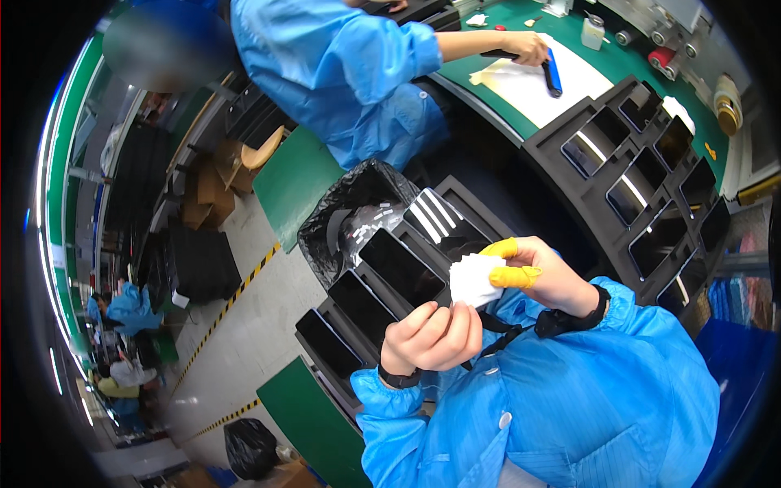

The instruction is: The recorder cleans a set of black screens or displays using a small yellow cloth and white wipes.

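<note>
The person's left hand [431, 335] is raised in front of the chest, curled into a loose fist with the knuckles facing up and the fingers folded in around the lower edge of a dark glass panel [404, 267]. The panel leans up and away to the left from that grip, and its near end is hidden behind the fingers, so how much of it sits in the palm is unclear. The right hand [543, 275] comes in from the right with its wrist bent, thumb and forefinger wearing yellow finger covers [511, 276] and pinched on a white wipe [473, 280]. The wipe lies against the right end of the panel, just above the left hand's knuckles. Both blue sleeves [561, 398] fill the near part of the view and cover the forearms.

Behind the held panel, more dark panels stand in a slotted black tray [342, 342], whose near end is cut off by the left sleeve. A bin lined with a black bag [342, 213] sits beyond it, with pale strips inside that are too small to make out. Far to the right, a second black tray [643, 175] of panels rests on the green desk [687, 81]. A co-worker in blue leans over the far desk, one hand [527, 47] holding a dark tool on white paper [541, 85].
</note>
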Demonstrator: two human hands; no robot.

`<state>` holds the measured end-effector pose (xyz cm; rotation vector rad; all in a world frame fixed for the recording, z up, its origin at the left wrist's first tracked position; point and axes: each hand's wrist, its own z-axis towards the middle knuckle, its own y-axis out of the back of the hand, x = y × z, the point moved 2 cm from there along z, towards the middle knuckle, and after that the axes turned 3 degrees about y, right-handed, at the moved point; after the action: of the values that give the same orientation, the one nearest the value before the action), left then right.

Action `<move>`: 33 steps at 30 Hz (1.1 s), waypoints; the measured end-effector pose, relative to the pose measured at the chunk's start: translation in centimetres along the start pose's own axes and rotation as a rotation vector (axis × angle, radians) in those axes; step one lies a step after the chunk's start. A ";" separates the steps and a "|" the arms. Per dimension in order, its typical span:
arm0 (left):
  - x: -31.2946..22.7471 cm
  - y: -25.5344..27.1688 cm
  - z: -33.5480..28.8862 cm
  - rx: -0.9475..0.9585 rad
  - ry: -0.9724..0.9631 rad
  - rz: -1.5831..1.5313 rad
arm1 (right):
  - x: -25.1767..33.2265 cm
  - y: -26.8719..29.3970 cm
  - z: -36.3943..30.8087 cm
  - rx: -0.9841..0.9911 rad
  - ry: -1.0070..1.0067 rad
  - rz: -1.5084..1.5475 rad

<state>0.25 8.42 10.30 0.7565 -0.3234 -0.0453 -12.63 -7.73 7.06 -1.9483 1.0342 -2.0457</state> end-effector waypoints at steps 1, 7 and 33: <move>0.2 -0.3 0.2 0.014 -0.015 -0.025 | 0.2 0.6 -0.2 -0.042 0.031 -0.049; 0.5 -2.6 -0.4 0.114 0.164 -0.194 | 8.8 4.8 -2.9 -0.274 0.099 -0.165; 1.4 -11.2 4.5 0.596 0.884 -0.352 | 31.3 51.5 16.3 -0.950 0.575 -1.927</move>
<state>1.01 -3.00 6.12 1.3317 0.6733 0.0594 -20.69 -69.55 3.54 -3.7783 -0.6720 -3.3294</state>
